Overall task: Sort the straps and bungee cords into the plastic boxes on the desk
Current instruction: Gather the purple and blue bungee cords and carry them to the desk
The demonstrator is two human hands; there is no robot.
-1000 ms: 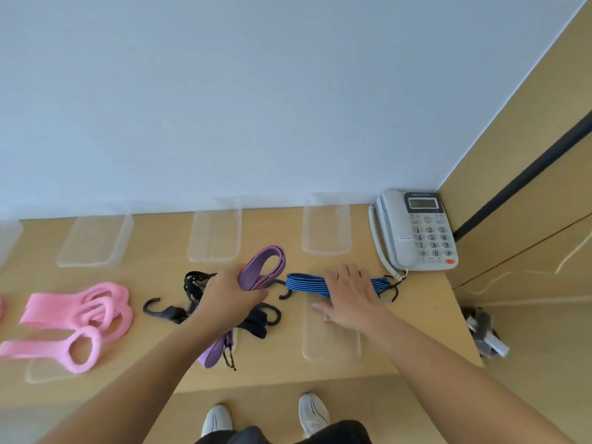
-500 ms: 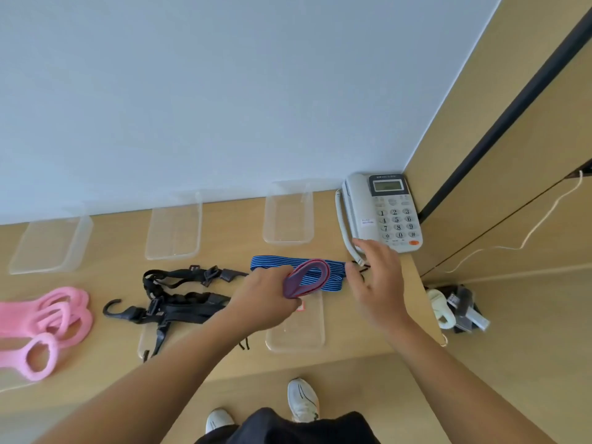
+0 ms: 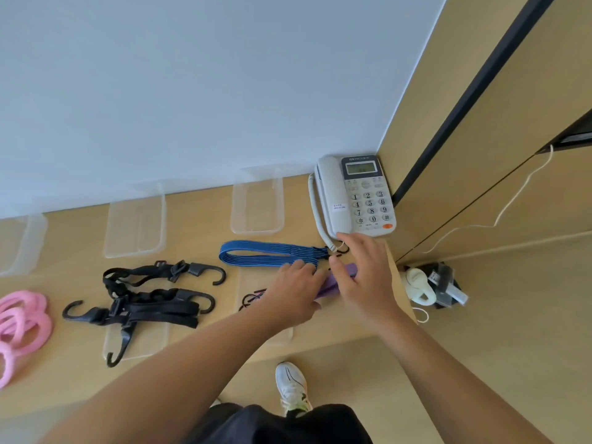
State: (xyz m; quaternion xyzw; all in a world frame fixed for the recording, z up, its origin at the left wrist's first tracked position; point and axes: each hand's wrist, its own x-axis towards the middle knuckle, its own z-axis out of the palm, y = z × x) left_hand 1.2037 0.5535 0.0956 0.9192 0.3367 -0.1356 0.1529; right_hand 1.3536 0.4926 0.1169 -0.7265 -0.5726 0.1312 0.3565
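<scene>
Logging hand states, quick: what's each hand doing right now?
Left hand: grips the purple strap.
Right hand: over the strap's far end; grip cannot be told.

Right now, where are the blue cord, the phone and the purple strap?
blue cord (image 3: 256,261): head view, on its lower band.
phone (image 3: 370,203): head view, on its keypad.
purple strap (image 3: 329,287): head view, on its visible middle stretch.
</scene>
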